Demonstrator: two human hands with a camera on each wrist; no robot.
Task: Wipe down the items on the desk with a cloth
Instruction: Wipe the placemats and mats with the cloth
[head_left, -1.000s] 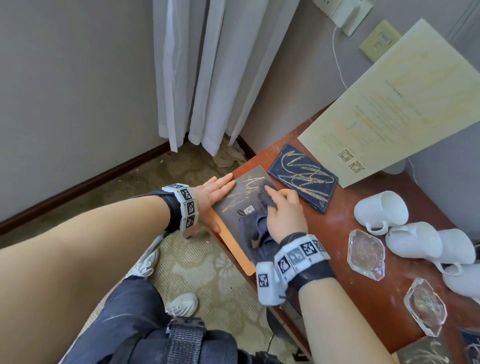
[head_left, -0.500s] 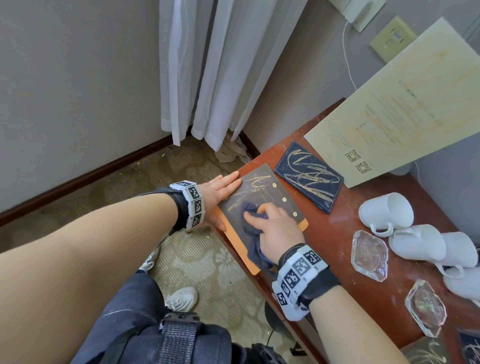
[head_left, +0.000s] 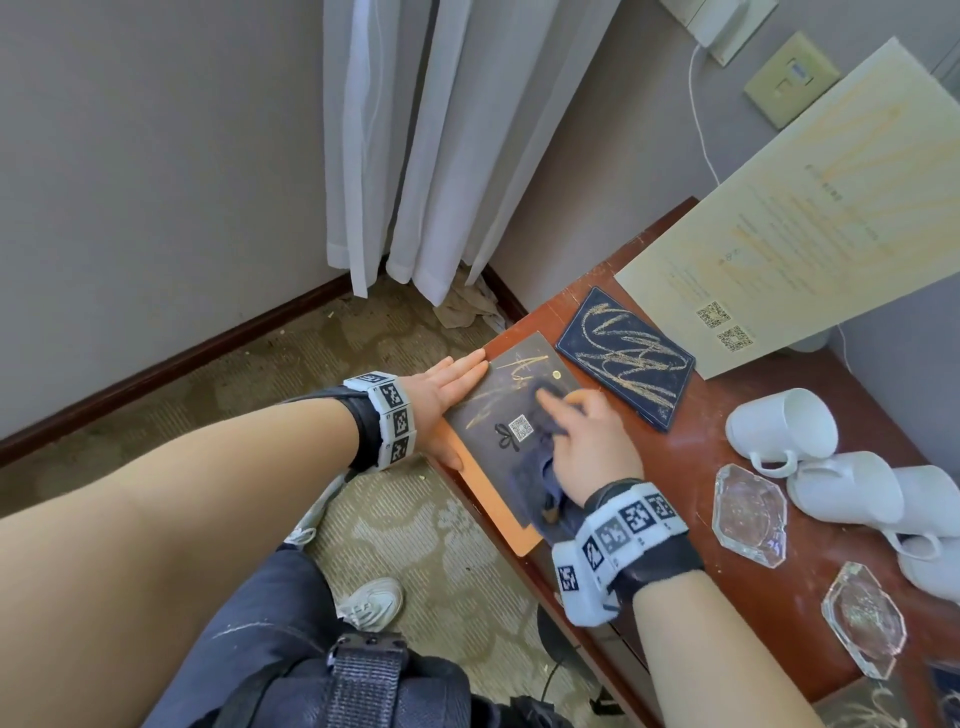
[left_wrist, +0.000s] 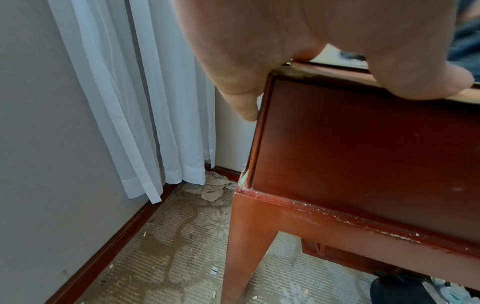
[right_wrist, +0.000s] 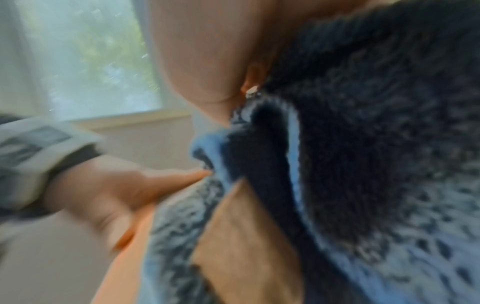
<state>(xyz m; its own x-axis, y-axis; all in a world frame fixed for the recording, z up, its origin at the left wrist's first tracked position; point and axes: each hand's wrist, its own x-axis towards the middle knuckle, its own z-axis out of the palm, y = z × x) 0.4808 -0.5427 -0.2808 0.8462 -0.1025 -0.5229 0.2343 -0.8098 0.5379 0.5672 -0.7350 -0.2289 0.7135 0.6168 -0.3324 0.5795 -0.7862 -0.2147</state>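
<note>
Under my right hand (head_left: 592, 447) the dark cloth (head_left: 540, 467) lies pressed on the black card (head_left: 498, 410), fingers nearly straight. Left hand (head_left: 441, 395) flat w/ straight fingers, bracing card's edge at counter (head_left: 727, 499) corner.

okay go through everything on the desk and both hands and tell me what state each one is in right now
Left hand: flat, steadying the dark gold-scribbled folder.
Right hand: pressing the dark blue cloth onto that folder.
Smaller dark gold-scribbled pad: lying flat, untouched.
White mugs: tipped on their sides.
Clear glass dishes: lying flat.
</note>
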